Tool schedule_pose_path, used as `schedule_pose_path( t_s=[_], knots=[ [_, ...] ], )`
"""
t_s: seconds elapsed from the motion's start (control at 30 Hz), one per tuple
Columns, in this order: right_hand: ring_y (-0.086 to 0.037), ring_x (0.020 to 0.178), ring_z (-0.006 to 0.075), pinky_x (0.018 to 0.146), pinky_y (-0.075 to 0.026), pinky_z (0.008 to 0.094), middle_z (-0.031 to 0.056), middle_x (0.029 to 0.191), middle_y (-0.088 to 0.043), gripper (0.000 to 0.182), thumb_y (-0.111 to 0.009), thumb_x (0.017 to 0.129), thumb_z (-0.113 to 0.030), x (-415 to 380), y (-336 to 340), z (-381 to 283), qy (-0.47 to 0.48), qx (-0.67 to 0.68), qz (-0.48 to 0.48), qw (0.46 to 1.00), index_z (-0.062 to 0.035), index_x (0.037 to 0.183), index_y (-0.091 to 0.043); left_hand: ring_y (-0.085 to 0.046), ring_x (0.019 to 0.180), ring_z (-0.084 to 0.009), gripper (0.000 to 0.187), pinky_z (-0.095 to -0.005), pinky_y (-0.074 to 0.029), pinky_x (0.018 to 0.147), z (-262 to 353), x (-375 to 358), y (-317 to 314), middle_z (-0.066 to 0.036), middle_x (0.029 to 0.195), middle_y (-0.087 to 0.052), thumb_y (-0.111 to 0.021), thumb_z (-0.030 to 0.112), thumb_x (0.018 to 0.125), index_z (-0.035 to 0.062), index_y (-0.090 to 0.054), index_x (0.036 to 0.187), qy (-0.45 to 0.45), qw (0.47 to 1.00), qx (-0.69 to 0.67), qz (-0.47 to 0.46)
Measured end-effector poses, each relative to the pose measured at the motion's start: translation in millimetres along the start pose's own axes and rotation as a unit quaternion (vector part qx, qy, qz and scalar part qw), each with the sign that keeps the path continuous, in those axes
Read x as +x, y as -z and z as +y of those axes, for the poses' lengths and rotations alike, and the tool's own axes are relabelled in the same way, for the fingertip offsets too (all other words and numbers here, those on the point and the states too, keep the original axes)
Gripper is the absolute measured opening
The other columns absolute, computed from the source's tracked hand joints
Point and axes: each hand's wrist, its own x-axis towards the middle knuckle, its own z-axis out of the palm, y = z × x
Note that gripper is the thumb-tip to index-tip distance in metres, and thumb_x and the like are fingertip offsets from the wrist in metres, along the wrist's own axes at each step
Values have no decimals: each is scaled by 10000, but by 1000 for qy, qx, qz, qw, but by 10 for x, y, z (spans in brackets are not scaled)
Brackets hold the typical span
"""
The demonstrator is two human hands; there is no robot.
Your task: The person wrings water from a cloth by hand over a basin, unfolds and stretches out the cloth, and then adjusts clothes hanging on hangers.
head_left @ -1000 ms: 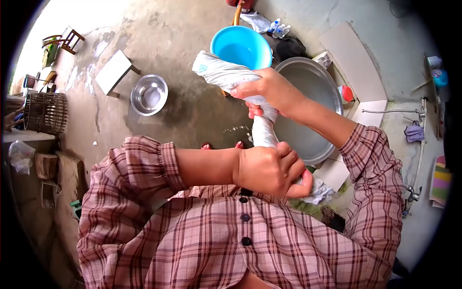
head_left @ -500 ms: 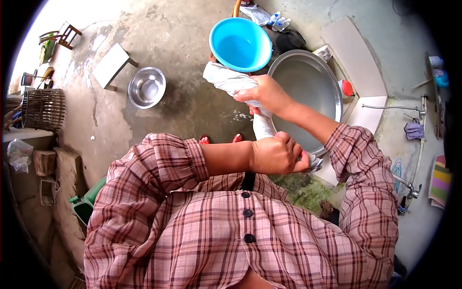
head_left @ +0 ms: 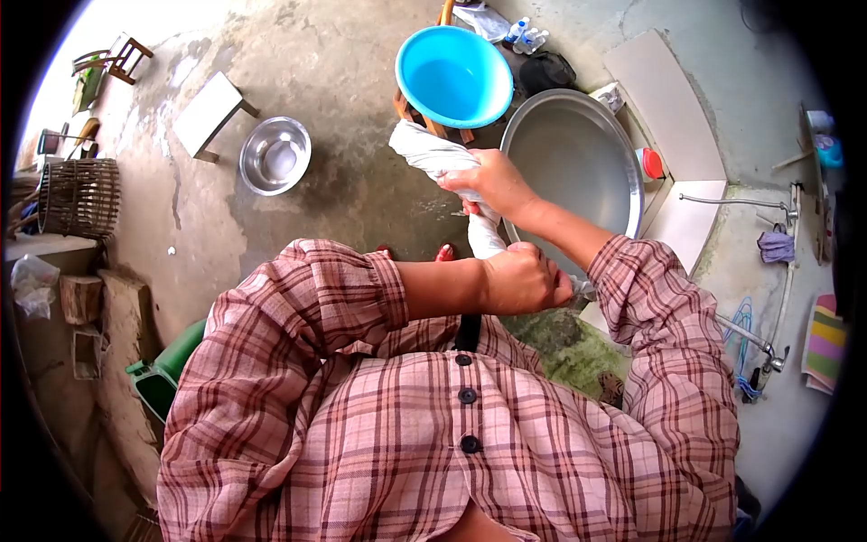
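A white wet-looking cloth (head_left: 423, 144), twisted into a rope, stretches between my two hands in front of my body. My right hand (head_left: 501, 187) grips it around the middle, and its loose far end points toward the blue basin (head_left: 412, 88). Closer to my body, my left hand (head_left: 524, 280) is closed in a fist around the other end, with a small tail sticking out past the fingers. Both hands are to the near left of a large metal basin (head_left: 635, 167), partly over its rim.
A small steel bowl (head_left: 302, 163) and a white-topped stool (head_left: 200, 117) stand on the concrete floor at left. At right are a red-lidded jar (head_left: 649, 163) and a wall tap (head_left: 736, 203). Bottles (head_left: 524, 36) lie beyond the basins, and a green bin (head_left: 172, 370) is by my left elbow.
My right hand has shifted slightly inward and my left fist slightly upward, both still gripping the twisted cloth. Less of the tail shows past my left hand.
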Motion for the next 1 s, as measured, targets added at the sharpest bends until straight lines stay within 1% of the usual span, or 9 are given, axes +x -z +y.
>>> schedule_pose_path(
  t_s=[0.17,0.27,0.37,0.47,0.57,0.67,0.77,0.97,1.0],
  knots=[
    [-480,415,106,390,-378,266,42,663,-587,219,-701,739,-142,21,-21,75,2,-7,11,1000,34,846,-628,-505,440,-137,220,-301,-307,422,45,-35,-115,2,538,-490,-559,235,765,54,-492,871,-2,1000,-10,-23],
    [-485,417,107,388,-383,267,45,659,-589,217,-702,741,-139,30,-33,118,2,3,18,1000,37,845,-630,-519,441,-146,225,-303,-335,421,69,-35,-171,-14,551,-521,-556,233,773,51,-507,897,0,997,-34,-72],
    [-491,422,107,388,-390,265,48,658,-590,210,-704,742,-132,60,-39,196,-2,11,21,1000,37,842,-630,-559,474,-168,241,-321,-384,434,83,-57,-265,-38,576,-561,-555,230,780,45,-528,933,5,992,-79,-93],
    [-497,421,109,385,-392,264,49,650,-589,204,-707,743,-126,81,-44,255,-12,14,27,999,36,840,-630,-597,519,-189,259,-337,-421,452,121,-58,-380,-56,615,-596,-552,218,784,50,-547,981,9,991,-82,-110],
    [-503,417,113,386,-393,266,49,640,-588,207,-712,744,-134,115,-58,304,-5,5,47,999,34,826,-623,-603,498,-187,263,-370,-383,360,116,-82,-461,-50,615,-605,-581,173,738,31,-558,958,4,989,-119,-91],
    [-509,413,117,389,-397,272,54,633,-593,217,-715,747,-147,156,-60,367,-5,-16,53,998,34,815,-616,-619,528,-202,248,-397,-420,374,110,-69,-457,-66,655,-629,-583,171,736,37,-576,945,11,983,-136,-126],
    [-514,415,117,394,-401,275,60,635,-600,225,-717,749,-157,202,-70,440,4,-23,60,998,33,806,-611,-653,637,-191,446,-353,-468,520,78,-12,-331,-32,762,-673,-540,181,819,147,-534,1264,4,963,-107,-247],
    [-517,417,117,401,-401,274,63,624,-604,232,-717,749,-163,245,-85,475,8,-33,62,997,36,808,-613,-668,853,-211,495,-381,-505,706,187,-76,-664,-58,1018,-682,-512,188,846,133,-469,1337,0,960,-76,-271],
    [-519,418,117,402,-401,275,64,623,-604,233,-718,748,-163,252,-91,486,11,-36,63,997,37,810,-614,-655,761,-231,415,-401,-490,604,185,-101,-701,-83,925,-671,-540,178,815,85,-508,1218,-7,968,-85,-236]
  ],
)
